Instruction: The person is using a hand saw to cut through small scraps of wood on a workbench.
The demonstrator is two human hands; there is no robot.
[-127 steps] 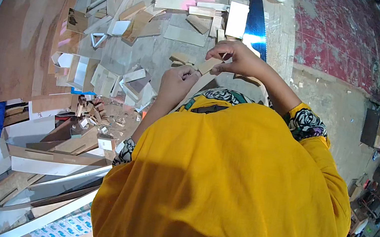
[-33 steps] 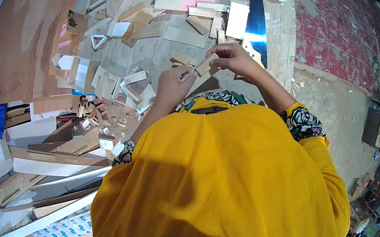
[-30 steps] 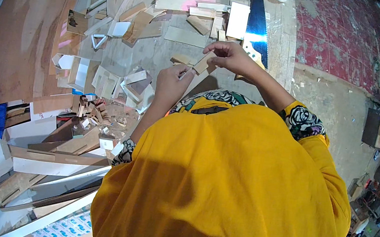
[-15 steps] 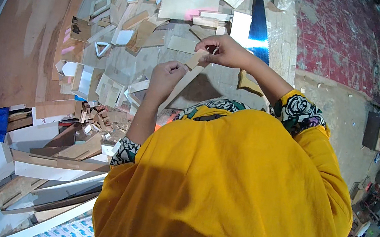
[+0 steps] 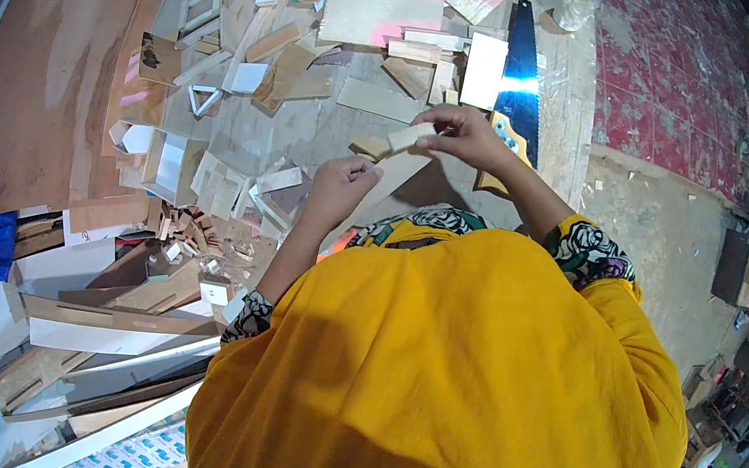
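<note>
the right hand (image 5: 471, 139) has its thumb and fingers clamped on a small block (image 5: 408, 137) of pale wood, flat-faced and straight-edged, held up in front of the body and just beyond the left fingertips. the left hand (image 5: 340, 186) is curled, thumb and forefinger drawn close at the tips; whether they pinch anything is too small to tell. below the block a pale, flat strip (image 5: 404, 181) slants toward the waist. near the block, on the left, are small wood scraps (image 5: 368, 146). a saw (image 5: 525, 65) lies beyond the right hand, its long tapering blade of bluish steel shining in a bright glare, the toothed edge to the right, the yellowish handle (image 5: 509, 142) partly covered by the forearm. left of the blade is a smooth white panel (image 5: 483, 71), and farther left a rectangular board (image 5: 378, 14) smudged with pink. a small white triangle (image 5: 203, 100) with an open middle sits among flat offcuts, and an open-fronted box (image 5: 170, 166) stands nearer. at the far left spreads a broad brown sheet (image 5: 61, 79) with streaky grain; on the right, the red floor (image 5: 682, 78) is patchy and scuffed.
</note>
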